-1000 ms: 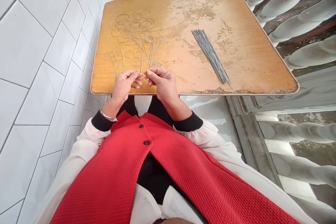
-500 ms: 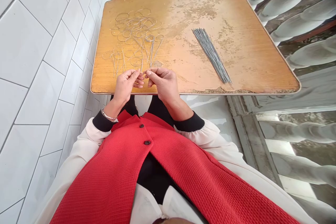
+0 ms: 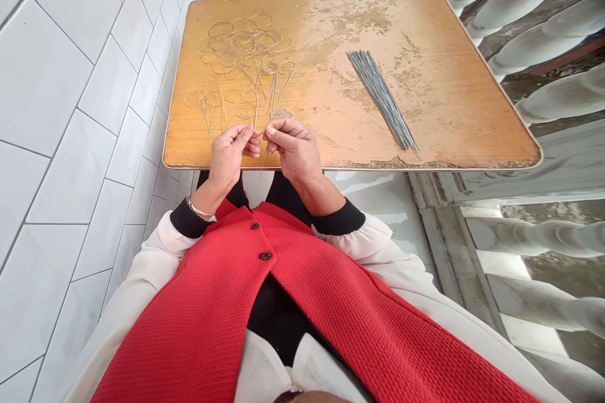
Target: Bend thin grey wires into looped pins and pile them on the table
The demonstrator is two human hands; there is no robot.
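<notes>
Over the near edge of the wooden table [image 3: 331, 94], my left hand [image 3: 230, 154] and my right hand [image 3: 295, 148] face each other, fingertips almost touching. Both pinch a thin wire [image 3: 263, 160], whose end hangs down between them. Most of that wire is hidden by the fingers. Just beyond lie several pieces of bent wire with looped tops [image 3: 273, 88]. A looser tangle of wire rings [image 3: 246, 44] spreads farther back, and a few small looped wires [image 3: 212, 112] lie left of my hands.
A bundle of straight grey wires [image 3: 382, 101] lies on the table's right half. White tiled wall [image 3: 57, 44] runs along the left. A white balustrade [image 3: 534, 44] stands close to the table's right side.
My fingertips have parted slightly, and a thin wire end now shows hanging between them. My right hand has tilted a little. The wires on the table look unmoved.
</notes>
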